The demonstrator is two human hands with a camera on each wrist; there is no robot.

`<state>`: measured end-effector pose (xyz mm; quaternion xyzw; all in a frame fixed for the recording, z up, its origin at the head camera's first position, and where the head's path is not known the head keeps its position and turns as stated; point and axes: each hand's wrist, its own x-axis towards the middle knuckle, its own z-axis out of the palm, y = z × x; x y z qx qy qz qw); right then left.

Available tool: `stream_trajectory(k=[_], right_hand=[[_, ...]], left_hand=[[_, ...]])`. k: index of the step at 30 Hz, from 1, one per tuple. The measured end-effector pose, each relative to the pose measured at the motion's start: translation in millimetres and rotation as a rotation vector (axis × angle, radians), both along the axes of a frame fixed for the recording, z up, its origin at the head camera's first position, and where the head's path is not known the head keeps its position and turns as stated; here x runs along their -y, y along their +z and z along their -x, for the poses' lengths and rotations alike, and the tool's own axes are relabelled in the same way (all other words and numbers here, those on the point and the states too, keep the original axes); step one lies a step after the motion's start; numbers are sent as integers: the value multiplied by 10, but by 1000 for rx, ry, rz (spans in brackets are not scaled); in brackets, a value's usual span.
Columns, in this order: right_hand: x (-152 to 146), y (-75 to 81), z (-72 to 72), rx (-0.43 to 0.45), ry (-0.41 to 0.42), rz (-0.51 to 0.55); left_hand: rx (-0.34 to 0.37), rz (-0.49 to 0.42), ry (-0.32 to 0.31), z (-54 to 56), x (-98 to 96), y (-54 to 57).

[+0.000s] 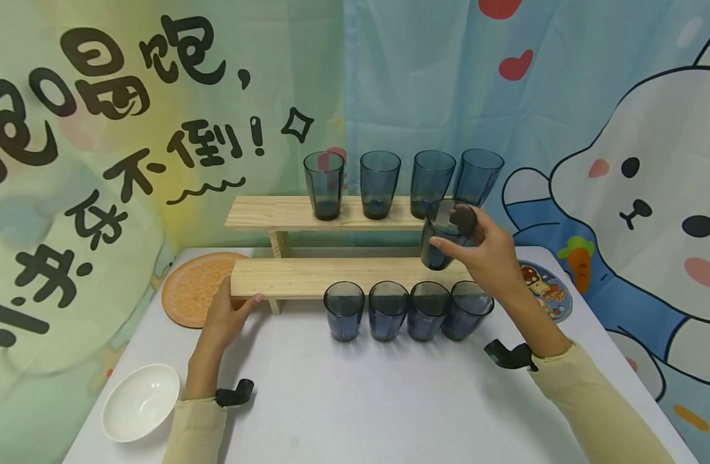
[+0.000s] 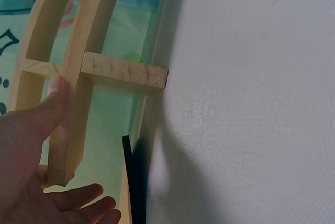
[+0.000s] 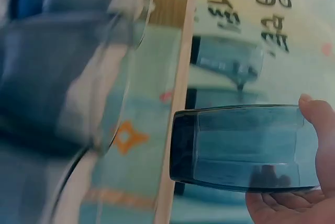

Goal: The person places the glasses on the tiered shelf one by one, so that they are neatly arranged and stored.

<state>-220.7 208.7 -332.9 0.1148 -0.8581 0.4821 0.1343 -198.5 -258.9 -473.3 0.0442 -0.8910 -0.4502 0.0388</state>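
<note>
My right hand [image 1: 491, 254] grips a blue-grey drinking glass [image 3: 241, 148] near its rim, thumb on one side and fingers on the other. That glass is slightly tilted, its base at the right part of the lower board of a two-tier wooden shelf [image 1: 332, 277]; whether it touches the wood I cannot tell. With thumb and fingers, my left hand [image 1: 220, 322] holds the left end of this lower board [image 2: 70, 130]. Several matching glasses [image 1: 380, 183] stand along the upper board. Several more glasses [image 1: 388, 312] stand in a row on the table before the shelf.
A white bowl [image 1: 140, 403] sits at the table's left front. Behind my left hand lies a round orange mat [image 1: 198, 290]; a round patterned mat [image 1: 546, 290] is partly hidden behind my right forearm. A printed curtain [image 1: 401, 64] hangs behind the table.
</note>
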Motion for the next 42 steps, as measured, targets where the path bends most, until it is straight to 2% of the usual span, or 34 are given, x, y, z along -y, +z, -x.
stream_trajectory(k=[7,11,16,25,31,37,42], right_hand=[[532,88,168,61,167,77],[877,117,207,49,252,127],[1267,138,253,49,318,162],[1772,184,355,84,294,122],[2107,228,471,52,297,122],[2407,290,588,52,256,105],[2619,307,685,29,238,142]], left_hand=[[-7,-8,3,-15,19,-6],[-7,-7,5,-15,37,-6],[-9,-9,-1,-9,40,-15],[-21,-8,0,-9,31,-16],[-26,-7,-1,-9,41,-7],[-36,-17,0,4,57,-21],[-47,-17,2,30,51,-40]])
